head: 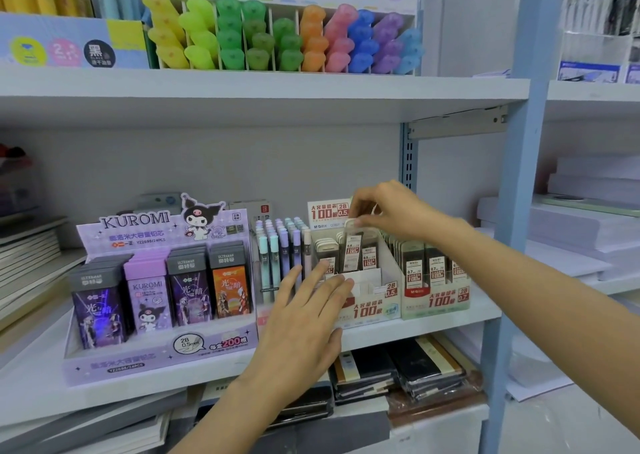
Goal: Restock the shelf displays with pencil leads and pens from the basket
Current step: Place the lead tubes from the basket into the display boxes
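The right hand (391, 211) pinches the top of a clear plastic pencil-lead case (353, 251) with red-and-white label, standing partway in the white cardboard display box (372, 310) beneath it; the left hand (304, 311), fingers straight, rests against the box front. Restocking seems midway (basket unseen).

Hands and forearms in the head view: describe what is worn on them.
The left hand and right hand wear no gloves, and no ring, watch or bracelet shows on either. The left forearm and right forearm are bare as far as the frame edge, with no sleeve in view.
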Action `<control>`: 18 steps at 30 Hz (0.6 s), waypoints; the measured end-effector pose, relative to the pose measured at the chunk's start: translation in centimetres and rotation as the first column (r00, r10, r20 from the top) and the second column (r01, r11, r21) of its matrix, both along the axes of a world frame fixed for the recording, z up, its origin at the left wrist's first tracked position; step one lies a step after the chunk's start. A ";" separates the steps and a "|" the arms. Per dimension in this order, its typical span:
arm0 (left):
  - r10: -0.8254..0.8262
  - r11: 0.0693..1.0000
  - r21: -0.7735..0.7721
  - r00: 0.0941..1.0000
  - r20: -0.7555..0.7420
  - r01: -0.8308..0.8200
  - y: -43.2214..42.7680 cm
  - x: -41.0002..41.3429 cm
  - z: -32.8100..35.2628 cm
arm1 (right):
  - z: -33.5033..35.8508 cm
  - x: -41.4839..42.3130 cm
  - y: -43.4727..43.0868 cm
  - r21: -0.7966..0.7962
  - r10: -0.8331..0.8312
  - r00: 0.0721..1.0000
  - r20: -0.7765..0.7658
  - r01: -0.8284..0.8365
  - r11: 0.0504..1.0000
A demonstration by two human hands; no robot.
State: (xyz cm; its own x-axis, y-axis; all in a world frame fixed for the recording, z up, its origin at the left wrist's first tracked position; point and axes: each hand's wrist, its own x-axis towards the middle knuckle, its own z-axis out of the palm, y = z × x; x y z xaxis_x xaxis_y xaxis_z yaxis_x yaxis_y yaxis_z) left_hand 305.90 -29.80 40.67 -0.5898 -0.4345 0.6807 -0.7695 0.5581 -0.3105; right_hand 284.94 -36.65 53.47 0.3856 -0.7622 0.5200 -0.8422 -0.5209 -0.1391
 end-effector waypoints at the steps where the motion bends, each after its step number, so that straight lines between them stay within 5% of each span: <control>1: -0.002 1.000 0.000 1.000 0.003 0.002 0.0 0.1 0.0 | 0.8 -0.5 0.3 -0.001 0.014 1.000 0.023 -0.014 1.000; 6: -0.009 1.000 0.000 1.000 0.000 0.009 -0.3 0.1 -0.2 | 4.1 -3.8 2.1 -0.099 0.028 0.991 0.131 -0.015 0.995; 18: -0.010 1.000 0.026 1.000 -0.017 0.010 -0.1 0.0 -0.1 | 0.1 -2.2 0.6 -0.081 -0.027 0.999 -0.036 0.024 0.996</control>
State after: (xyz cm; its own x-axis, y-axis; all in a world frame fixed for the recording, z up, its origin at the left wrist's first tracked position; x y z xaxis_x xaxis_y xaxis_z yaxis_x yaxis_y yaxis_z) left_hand 305.91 -29.88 40.59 -0.5827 -0.4462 0.6792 -0.7688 0.5736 -0.2828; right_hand 282.74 -36.02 53.60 0.3869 -0.7280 0.5659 -0.8591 -0.5076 -0.0657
